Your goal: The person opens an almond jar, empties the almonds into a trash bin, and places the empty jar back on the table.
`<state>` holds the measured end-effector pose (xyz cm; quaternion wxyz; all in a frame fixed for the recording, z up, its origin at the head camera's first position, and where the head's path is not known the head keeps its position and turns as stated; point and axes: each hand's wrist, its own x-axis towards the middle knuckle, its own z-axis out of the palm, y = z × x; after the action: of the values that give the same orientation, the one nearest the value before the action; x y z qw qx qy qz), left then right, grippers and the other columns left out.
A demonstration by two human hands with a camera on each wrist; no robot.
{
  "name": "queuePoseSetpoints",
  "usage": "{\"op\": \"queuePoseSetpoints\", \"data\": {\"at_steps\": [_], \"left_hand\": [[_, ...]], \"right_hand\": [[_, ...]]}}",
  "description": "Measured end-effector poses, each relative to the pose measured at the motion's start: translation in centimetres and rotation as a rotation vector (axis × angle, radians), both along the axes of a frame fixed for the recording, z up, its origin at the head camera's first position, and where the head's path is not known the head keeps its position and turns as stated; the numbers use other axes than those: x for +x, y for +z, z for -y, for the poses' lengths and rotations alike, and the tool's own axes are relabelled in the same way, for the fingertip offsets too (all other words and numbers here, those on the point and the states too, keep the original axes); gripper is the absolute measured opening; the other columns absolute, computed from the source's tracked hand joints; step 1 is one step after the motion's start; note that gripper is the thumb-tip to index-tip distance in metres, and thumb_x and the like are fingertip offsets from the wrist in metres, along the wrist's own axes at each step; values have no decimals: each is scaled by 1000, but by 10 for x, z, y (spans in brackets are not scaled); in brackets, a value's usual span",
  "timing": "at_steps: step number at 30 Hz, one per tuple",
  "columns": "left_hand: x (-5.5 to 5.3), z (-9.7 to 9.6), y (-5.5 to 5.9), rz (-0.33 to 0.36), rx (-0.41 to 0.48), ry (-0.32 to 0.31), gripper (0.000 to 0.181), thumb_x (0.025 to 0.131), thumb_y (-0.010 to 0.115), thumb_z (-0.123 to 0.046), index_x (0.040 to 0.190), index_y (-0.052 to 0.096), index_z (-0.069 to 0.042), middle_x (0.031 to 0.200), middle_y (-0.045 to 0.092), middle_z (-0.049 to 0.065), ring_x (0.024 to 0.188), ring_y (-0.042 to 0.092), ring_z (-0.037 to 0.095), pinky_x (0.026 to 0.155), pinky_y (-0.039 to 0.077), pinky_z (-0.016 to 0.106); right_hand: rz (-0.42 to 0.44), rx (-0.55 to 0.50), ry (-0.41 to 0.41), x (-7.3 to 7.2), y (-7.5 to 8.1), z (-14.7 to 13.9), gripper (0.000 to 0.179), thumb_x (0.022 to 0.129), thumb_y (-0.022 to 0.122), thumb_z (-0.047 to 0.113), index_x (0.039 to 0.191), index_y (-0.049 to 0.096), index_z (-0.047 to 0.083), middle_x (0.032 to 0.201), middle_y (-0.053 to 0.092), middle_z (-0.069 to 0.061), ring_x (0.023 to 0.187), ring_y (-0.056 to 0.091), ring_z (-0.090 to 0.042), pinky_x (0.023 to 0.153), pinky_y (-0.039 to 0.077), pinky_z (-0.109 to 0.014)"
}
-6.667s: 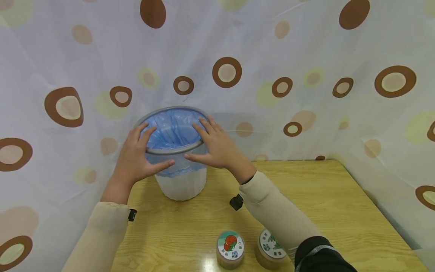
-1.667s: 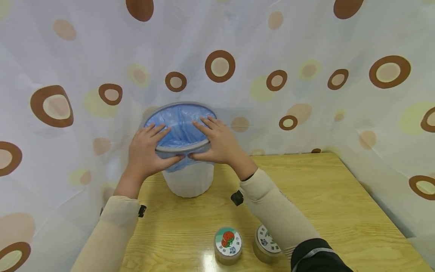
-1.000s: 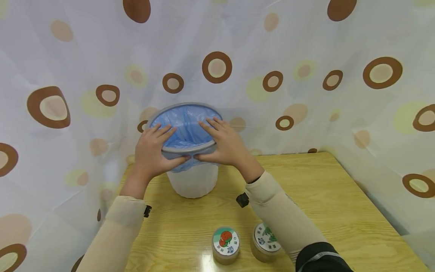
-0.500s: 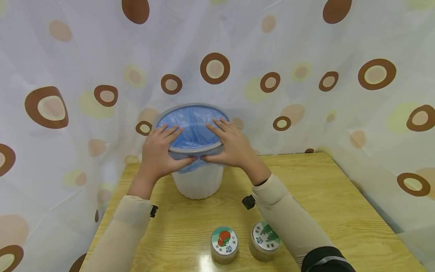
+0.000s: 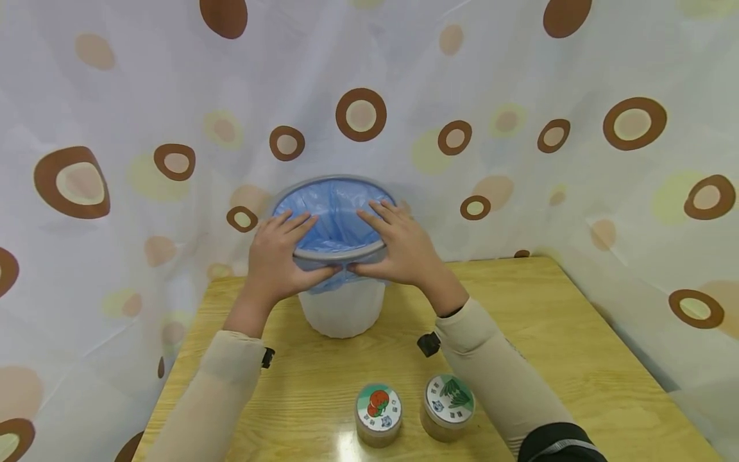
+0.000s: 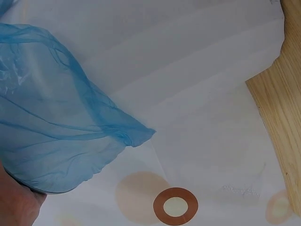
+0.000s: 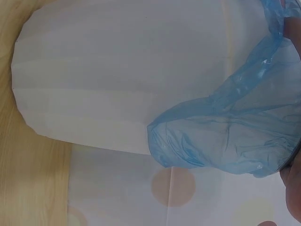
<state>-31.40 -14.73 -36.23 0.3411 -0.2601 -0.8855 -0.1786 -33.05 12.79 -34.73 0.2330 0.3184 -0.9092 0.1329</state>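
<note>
A white trash can (image 5: 343, 311) with a grey rim stands at the back of the table, its bottom seen at the wood. It is lined with a blue plastic bag (image 5: 333, 208) folded over the rim. From the left my left hand (image 5: 276, 256) grips the rim, fingers over the inside and thumb across the front. My right hand (image 5: 407, 250) holds the right side the same way, and the two thumb tips nearly meet. Both wrist views show the bag's loose edge (image 6: 89, 108) hanging down the can's white wall (image 7: 108, 84).
Nearer me on the wooden table (image 5: 554, 333) stand two round jars: one with a tomato picture (image 5: 378, 409) on its lid, one with green pods (image 5: 448, 401), beside my right forearm. A white spotted sheet (image 5: 491, 58) rises behind the table and along its sides.
Both hands have come in from spread fingers around the rim to a hold on it. Since then the can has moved rightward along the back sheet with them. The jars have stayed put.
</note>
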Motion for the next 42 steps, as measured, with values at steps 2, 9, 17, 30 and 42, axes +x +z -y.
{"op": "queuePoseSetpoints", "data": {"at_steps": [2,9,17,30,42], "left_hand": [[0,-3,0,-4,0,-1,98,69,83,-72,147,66,-15,150,65,12,144,53,45,121,38,64],[0,-13,-1,0,3,-17,98,70,83,-71,147,66,-13,150,65,12,144,53,44,123,36,64],[0,-25,-4,-15,-8,-29,97,71,81,-73,146,67,-14,148,66,12,142,55,44,122,37,63],[-1,-44,0,-16,-20,-57,98,68,83,-73,143,69,-12,146,68,10,141,57,42,121,39,62],[-3,-63,1,-34,-26,-79,96,70,81,-76,145,68,-16,145,69,9,140,59,41,119,41,61]], "right_hand": [[-6,3,-3,1,0,-3,105,78,80,72,161,49,17,167,43,-18,158,35,-42,126,27,-70],[-6,-9,-10,4,-3,-13,104,78,81,71,160,50,16,168,43,-18,159,34,-42,127,28,-67],[1,-24,-22,9,-6,-26,102,78,81,70,160,51,15,168,43,-17,159,34,-41,127,29,-64],[-18,-40,-35,16,-3,-47,102,77,84,68,157,53,14,167,44,-18,158,36,-42,127,30,-63],[-45,-54,-46,18,-2,-65,100,75,86,64,155,57,12,164,47,-20,155,40,-44,126,32,-65]]}}
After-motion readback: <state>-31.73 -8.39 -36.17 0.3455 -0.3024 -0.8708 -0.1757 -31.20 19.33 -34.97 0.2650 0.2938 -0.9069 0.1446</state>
